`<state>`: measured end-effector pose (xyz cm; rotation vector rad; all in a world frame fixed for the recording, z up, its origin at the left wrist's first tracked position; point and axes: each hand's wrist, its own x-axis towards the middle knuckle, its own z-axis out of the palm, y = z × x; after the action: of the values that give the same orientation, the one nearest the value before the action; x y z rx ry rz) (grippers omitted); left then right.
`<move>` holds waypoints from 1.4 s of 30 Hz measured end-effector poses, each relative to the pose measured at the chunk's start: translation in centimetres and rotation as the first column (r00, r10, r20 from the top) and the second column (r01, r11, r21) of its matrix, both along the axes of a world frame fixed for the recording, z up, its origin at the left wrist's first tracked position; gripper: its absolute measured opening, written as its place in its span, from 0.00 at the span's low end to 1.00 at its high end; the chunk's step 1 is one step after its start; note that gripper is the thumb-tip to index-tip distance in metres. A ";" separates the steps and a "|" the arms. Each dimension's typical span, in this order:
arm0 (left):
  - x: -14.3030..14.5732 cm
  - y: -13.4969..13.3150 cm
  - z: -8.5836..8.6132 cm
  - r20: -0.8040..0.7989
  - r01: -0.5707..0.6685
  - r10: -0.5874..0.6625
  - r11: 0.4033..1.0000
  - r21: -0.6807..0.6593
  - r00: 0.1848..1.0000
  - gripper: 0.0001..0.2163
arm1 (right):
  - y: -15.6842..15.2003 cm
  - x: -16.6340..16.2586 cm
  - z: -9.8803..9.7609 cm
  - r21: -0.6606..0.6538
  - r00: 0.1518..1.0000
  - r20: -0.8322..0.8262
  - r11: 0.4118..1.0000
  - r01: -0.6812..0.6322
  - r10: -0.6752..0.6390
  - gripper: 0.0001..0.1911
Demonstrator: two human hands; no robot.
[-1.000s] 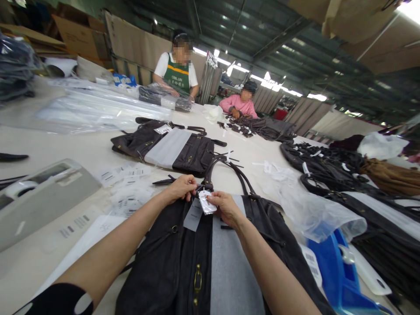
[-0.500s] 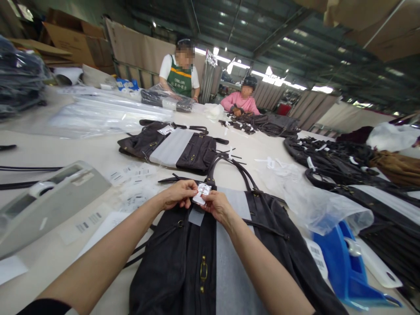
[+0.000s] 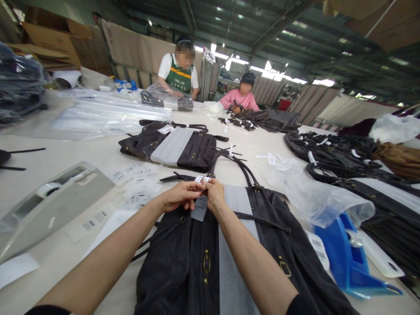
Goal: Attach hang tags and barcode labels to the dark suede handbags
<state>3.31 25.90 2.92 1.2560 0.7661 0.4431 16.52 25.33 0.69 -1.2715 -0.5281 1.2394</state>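
A dark brown handbag (image 3: pixel 183 262) with a grey paper sheet (image 3: pixel 234 280) on it lies flat in front of me, handles pointing away. My left hand (image 3: pixel 179 195) and my right hand (image 3: pixel 215 194) meet at the bag's top edge by the handle base. Both pinch a small white packet (image 3: pixel 200 179) between the fingertips. A grey hang tag (image 3: pixel 199 208) dangles just below my fingers.
A grey tape dispenser (image 3: pixel 49 201) sits at left, a blue one (image 3: pixel 348 258) at right beside a clear plastic bag (image 3: pixel 315 201). Barcode labels (image 3: pixel 134 175) lie loose. A second bag (image 3: pixel 173 146) lies further off. Two people work at the table's far end; dark straps pile at right.
My hands have drawn closer together at the bag's top edge, and the white packet, held flat and visible before, is now mostly folded between my fingertips.
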 end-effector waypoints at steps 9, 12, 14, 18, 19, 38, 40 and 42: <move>1.0 -0.2 -0.6 0.031 -0.343 0.342 0.939 0.008 0.939 0.13 | -2.1 1.5 0.6 -0.032 0.944 0.186 0.961 -0.273 0.274 0.19; 1.1 0.1 -0.8 -0.002 -0.401 0.401 0.916 0.025 0.916 0.14 | -2.4 1.7 0.1 -0.067 0.908 0.200 0.930 -0.362 0.368 0.21; 0.9 0.3 -1.1 -0.034 -0.417 0.419 0.907 0.053 0.907 0.14 | -2.5 1.7 -0.4 -0.089 0.904 0.188 0.924 -0.373 0.383 0.19; 0.0 0.2 -1.1 -0.109 -0.435 0.452 0.889 0.145 0.886 0.14 | -3.3 1.5 -0.5 -0.090 0.941 0.156 0.953 -0.289 0.300 0.18; -0.3 0.2 -1.0 -0.130 -0.445 0.468 0.879 0.173 0.874 0.14 | -3.5 1.5 -0.4 -0.083 0.953 0.150 0.963 -0.255 0.265 0.18; -2.8 -5.5 1.8 -0.281 -0.171 0.606 0.579 0.797 0.744 0.15 | 2.0 4.5 -0.1 -0.059 0.946 0.322 0.998 -0.017 0.035 0.11; -2.2 -7.4 1.2 -0.352 0.021 0.481 0.567 0.824 0.803 0.16 | 2.2 4.4 -0.4 -0.063 0.942 0.332 0.998 -0.032 0.051 0.10; -1.4 -9.1 0.5 -0.470 0.222 0.331 0.572 0.790 0.818 0.16 | 1.9 4.3 -0.2 -0.070 0.934 0.350 0.996 -0.048 0.069 0.09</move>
<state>1.86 16.81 3.43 2.3542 1.1864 0.4966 20.84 27.25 0.44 -1.5516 -0.7961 1.0858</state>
